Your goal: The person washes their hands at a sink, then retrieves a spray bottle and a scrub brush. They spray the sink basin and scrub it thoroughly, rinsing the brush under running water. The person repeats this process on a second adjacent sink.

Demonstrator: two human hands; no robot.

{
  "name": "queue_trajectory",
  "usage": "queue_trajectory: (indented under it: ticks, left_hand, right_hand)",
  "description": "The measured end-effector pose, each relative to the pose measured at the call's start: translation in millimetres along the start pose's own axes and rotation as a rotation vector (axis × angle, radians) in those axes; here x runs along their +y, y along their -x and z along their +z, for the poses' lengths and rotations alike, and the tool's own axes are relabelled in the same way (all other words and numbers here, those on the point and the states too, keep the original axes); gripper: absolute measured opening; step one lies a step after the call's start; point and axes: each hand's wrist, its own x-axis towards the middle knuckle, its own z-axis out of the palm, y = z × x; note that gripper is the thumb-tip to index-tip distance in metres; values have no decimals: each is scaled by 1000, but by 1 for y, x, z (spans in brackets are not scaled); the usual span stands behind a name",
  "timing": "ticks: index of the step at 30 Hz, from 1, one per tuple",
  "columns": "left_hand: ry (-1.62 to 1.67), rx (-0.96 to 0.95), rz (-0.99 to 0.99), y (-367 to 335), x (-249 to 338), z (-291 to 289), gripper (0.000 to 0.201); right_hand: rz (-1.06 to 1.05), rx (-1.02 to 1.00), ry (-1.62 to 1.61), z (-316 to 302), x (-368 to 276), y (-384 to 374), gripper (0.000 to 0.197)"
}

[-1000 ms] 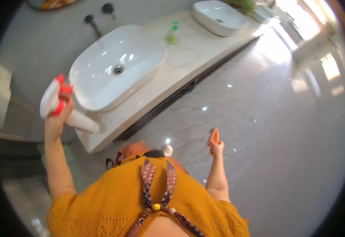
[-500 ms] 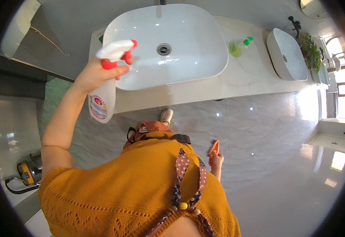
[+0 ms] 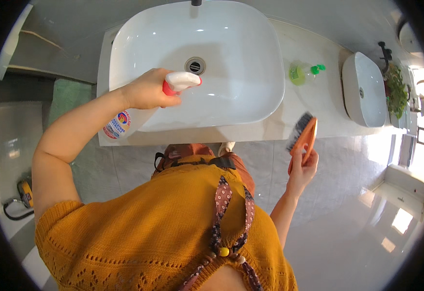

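Countertop point(image 3: 250, 133), one: pale, stone-like, with a straight front edge; we trace it from the upper left of the frame across to the right. On it we record: one large white basin point(image 3: 231, 99), rounded at the corners, top centre; one clear pump bottle point(image 3: 298, 73) of pale green liquid, with a green pump head, upper right; one second white basin point(image 3: 367, 102), right. We note a leafy green plant point(image 3: 395, 92) beyond that, its base hidden from us. Floor point(image 3: 338, 194), one: grey, glossy, tiled, with fine joints, centre and lower right. On it we enter one light shoe point(image 3: 226, 148), partly hidden, at centre.
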Motion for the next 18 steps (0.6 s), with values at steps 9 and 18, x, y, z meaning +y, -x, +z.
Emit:
queue_trajectory:
  ticks: [9,18]
  left_hand:
    - [326,477,-2,7,23,0,34]
    - [442,786,-208,5,-13,-19,19]
  right_hand:
    - [-318,-439,156,53,-52,-66,25]
    - [-462,-507,157,52,-34,-96,27]
